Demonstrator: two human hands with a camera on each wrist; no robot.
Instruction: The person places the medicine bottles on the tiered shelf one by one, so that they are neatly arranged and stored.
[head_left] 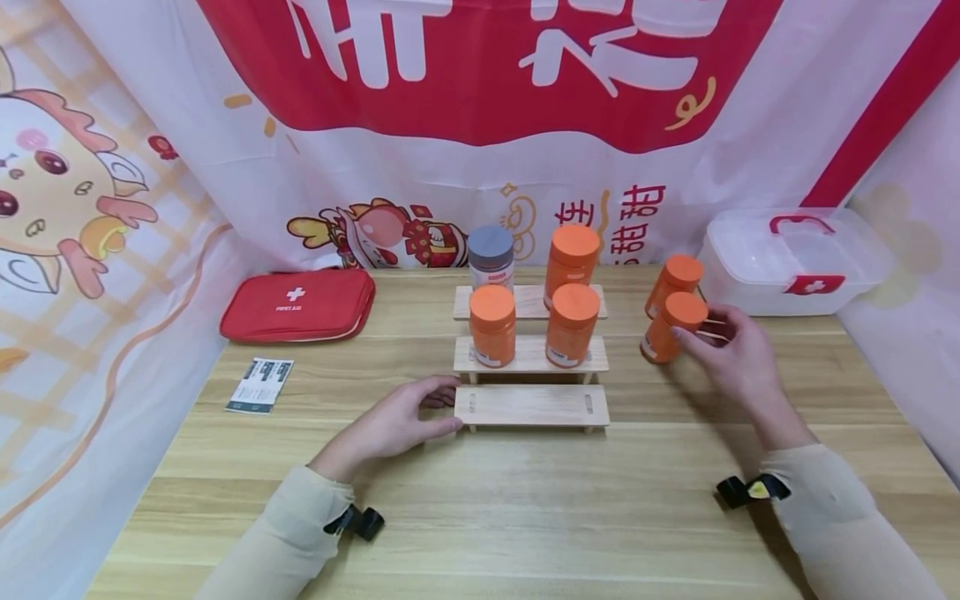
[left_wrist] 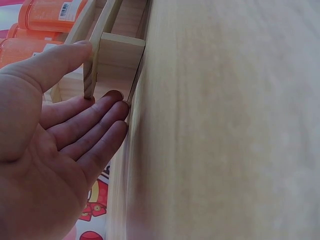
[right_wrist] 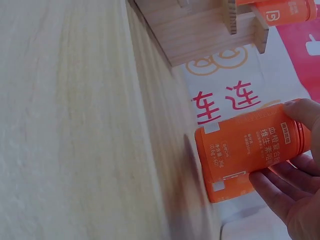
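At the right, my right hand (head_left: 738, 358) pinches an orange vitamin bottle (head_left: 663, 337) near its cap, thumb on one side and fingers on the other. In the right wrist view the bottle's printed label (right_wrist: 240, 145) shows. Another orange bottle (head_left: 671, 279) stands right behind it. My left hand (head_left: 408, 417) holds the left end of the lowest step of a wooden tiered stand (head_left: 532, 406), thumb at the front corner and index finger at the back one. Orange bottles (head_left: 492, 329) stand on the middle and top steps, along with a grey-capped bottle (head_left: 491, 250) at top left.
A red first aid pouch (head_left: 300, 304) lies at the left, with a printed card (head_left: 260, 385) in front of it. A clear lidded box (head_left: 787, 267) with a red handle stands at the back right. Printed cloth (head_left: 405, 158) hangs behind the wooden table (head_left: 525, 517).
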